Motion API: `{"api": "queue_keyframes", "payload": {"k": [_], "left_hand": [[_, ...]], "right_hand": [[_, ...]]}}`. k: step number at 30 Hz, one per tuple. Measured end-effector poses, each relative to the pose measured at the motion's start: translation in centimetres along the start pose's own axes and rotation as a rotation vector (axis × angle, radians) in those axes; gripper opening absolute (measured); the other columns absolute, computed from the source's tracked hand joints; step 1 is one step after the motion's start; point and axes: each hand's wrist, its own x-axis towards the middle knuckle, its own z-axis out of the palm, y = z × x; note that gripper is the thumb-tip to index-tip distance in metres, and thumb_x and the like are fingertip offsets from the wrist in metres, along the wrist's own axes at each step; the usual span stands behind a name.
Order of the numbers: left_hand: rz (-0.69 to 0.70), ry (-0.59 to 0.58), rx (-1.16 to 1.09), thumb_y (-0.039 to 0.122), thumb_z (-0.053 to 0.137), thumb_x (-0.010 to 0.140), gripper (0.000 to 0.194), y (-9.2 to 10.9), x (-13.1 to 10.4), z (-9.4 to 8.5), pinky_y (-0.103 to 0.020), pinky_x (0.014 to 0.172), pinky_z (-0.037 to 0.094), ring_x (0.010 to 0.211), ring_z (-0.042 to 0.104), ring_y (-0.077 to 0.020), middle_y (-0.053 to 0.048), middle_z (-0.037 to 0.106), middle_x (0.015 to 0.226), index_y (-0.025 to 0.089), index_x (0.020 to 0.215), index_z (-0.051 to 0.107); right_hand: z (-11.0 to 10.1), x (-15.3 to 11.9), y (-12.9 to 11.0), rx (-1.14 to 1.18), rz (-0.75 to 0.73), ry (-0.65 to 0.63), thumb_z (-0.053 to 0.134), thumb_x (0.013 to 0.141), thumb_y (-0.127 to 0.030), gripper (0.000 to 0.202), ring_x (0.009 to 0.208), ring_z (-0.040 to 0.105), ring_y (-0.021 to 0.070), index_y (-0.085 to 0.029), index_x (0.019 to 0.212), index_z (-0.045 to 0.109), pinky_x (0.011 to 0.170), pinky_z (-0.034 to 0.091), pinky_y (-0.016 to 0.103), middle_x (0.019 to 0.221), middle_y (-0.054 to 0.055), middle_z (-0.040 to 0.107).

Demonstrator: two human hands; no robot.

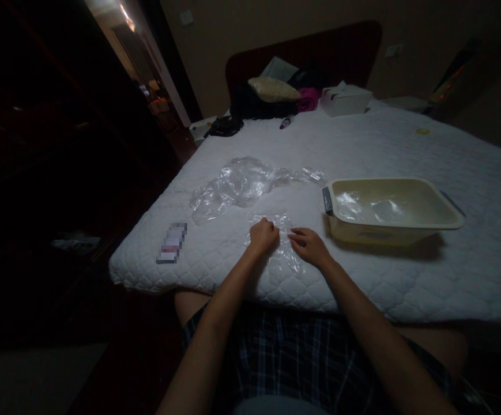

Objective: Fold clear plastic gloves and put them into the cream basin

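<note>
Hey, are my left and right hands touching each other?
Apart: the head view shows a gap between the left hand and right hand, with clear plastic visible there.

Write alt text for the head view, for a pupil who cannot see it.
A left hand, closed, and right hand, fingers bent, are at a clear plastic piece on a white quilted mattress. A larger crumpled sheet lies beyond; to the right stands a cream tub with shiny plastic inside.

From where I stand, the bed (pixel 462 276) carries the following. Along the near edge: flat clear plastic (pixel 285 256); behind it, crumpled clear plastic (pixel 245 178). To their right: a cream tub (pixel 346 230). Near left corner: a blurred flat object (pixel 172 244). Far edge: dark cloth (pixel 250 105) and a white box (pixel 347 104).
</note>
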Motion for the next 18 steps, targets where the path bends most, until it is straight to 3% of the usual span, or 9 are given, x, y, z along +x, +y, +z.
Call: {"api": "queue_keyframes", "payload": {"k": [12, 18], "left_hand": [[0.004, -0.033, 0.052, 0.029, 0.039, 0.083, 0.030, -0.15, 0.03, 0.60, -0.027, 0.071, 0.038, 0.084, 0.057, -0.0183, -0.008, 0.060, 0.095, 0.018, 0.092, 0.065], [-0.016, -0.053, 0.038, 0.028, 0.037, 0.085, 0.029, 0.02, -0.10, 0.23, -0.026, 0.072, 0.037, 0.085, 0.056, -0.0175, -0.008, 0.059, 0.096, 0.019, 0.094, 0.064]], "right_hand": [[0.26, -0.09, 0.39, 0.105, 0.038, 0.024, 0.051, 0.077, -0.021, 0.026, 0.097, 0.058, 0.0203, -0.021, 0.097, 0.068, 0.088, 0.045, 0.038, 0.105, 0.007, 0.064], [0.30, -0.18, 0.40, 0.278, 0.159, 0.078, 0.050, 0.077, -0.023, 0.032, 0.098, 0.059, 0.0205, -0.021, 0.105, 0.064, 0.087, 0.047, 0.037, 0.106, 0.007, 0.065]]}}
